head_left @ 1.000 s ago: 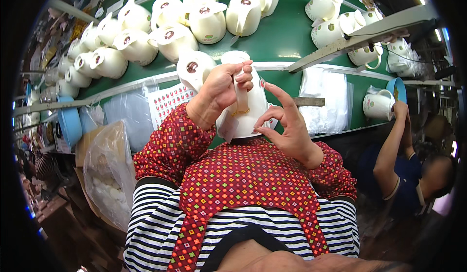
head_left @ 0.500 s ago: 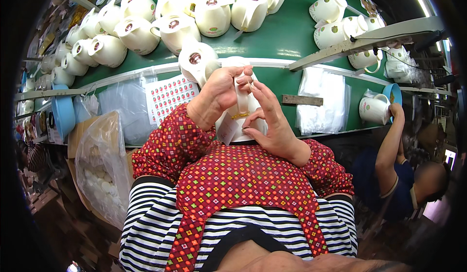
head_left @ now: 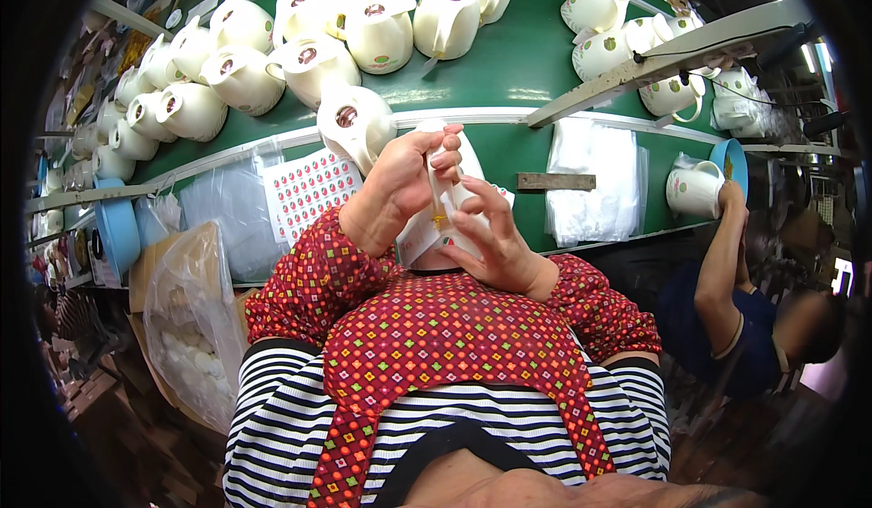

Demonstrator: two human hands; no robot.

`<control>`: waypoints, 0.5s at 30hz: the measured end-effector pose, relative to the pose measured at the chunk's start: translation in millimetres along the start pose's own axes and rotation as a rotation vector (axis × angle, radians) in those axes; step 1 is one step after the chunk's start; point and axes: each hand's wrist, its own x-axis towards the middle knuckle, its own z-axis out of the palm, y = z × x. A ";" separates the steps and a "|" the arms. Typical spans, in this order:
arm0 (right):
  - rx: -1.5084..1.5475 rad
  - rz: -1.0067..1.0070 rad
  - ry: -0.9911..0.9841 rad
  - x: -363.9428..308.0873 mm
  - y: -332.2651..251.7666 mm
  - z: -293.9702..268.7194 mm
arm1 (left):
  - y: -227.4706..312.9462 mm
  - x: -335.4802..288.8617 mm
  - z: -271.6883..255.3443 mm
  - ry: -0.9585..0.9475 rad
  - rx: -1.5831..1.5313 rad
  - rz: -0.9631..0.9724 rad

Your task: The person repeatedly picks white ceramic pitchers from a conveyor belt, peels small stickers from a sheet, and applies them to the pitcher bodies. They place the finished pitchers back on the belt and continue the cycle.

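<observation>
In front of my chest stands a white jug (head_left: 467, 157), largely covered by my hands. My left hand (head_left: 400, 185) is closed around the upper part of its handle. A paper tag (head_left: 419, 239) hangs at the handle on a yellow tie (head_left: 439, 220). My right hand (head_left: 505, 240) is at the jug's right side, its fingers loosely bent and apart, with the thumb low against the body. Beside that thumb shows a small red and green mark (head_left: 448, 241). Just beyond my left hand is another white jug (head_left: 352, 124) with a round reddish-brown top.
Several white jugs (head_left: 243, 79) crowd the green table (head_left: 490, 63) at the far left. A sticker sheet (head_left: 311, 195), clear bags (head_left: 232, 204), white bags (head_left: 590, 181) and a metal bar (head_left: 556, 182) lie nearer. At right a co-worker's hand (head_left: 729, 195) touches a jug (head_left: 693, 190).
My right hand has lowered from near the handle's top, its fingers bending more. The red and green mark now shows. My left hand keeps its grip while the whole view shifts slightly.
</observation>
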 end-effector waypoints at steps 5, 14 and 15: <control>-0.255 0.159 0.265 -3.6 22.3 -2.7 | -6.8 -0.4 5.7 -0.030 0.079 0.070; -0.362 0.517 0.407 -48.1 36.7 -60.2 | -55.4 35.2 -39.1 -0.151 0.914 0.130; -0.356 0.524 0.449 -53.3 40.5 -64.5 | -55.4 46.0 -35.2 -0.161 1.088 0.211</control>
